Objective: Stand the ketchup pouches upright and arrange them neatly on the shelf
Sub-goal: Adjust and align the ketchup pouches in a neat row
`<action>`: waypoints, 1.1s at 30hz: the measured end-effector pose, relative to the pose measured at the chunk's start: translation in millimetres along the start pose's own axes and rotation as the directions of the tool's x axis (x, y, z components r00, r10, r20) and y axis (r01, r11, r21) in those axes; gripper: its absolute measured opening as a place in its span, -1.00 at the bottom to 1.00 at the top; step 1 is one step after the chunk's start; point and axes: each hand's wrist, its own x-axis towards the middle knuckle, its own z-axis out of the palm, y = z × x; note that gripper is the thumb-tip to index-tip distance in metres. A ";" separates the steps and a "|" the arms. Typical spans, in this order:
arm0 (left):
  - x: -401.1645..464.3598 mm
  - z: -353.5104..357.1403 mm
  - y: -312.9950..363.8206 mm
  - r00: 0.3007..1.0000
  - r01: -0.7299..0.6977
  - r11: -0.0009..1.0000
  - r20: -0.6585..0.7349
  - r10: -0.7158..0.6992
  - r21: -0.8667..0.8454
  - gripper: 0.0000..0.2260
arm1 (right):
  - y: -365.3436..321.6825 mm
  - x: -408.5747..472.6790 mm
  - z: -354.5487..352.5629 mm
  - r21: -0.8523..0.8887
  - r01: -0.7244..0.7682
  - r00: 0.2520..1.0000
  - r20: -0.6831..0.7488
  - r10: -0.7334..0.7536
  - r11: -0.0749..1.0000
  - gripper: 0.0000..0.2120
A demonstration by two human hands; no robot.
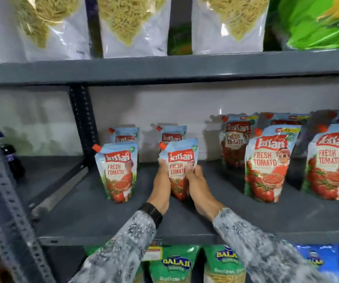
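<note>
Both hands clasp one small ketchup pouch (178, 160) that stands upright on the grey shelf (103, 217). My left hand (161, 186) presses its left side and my right hand (197, 186) its right side. A second small pouch (117, 172) stands upright to the left, apart from the held one. Two more small pouches (126, 135) (173, 134) stand behind these against the white back wall. To the right stand larger ketchup pouches (269, 166) (330, 166), with others (237, 139) behind them.
A perforated grey upright (83, 123) rises left of the pouches, and a dark bottle (11, 158) stands beyond it. Noodle bags (131, 25) fill the shelf above. Green and blue snack bags (174, 264) sit on the shelf below.
</note>
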 end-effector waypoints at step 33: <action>-1.4 -180.1 46.0 0.989 -0.030 0.999 -0.141 0.035 0.035 -0.51 | 28.9 -20.2 156.7 -0.254 0.088 0.982 0.186 -0.040 0.963 -0.62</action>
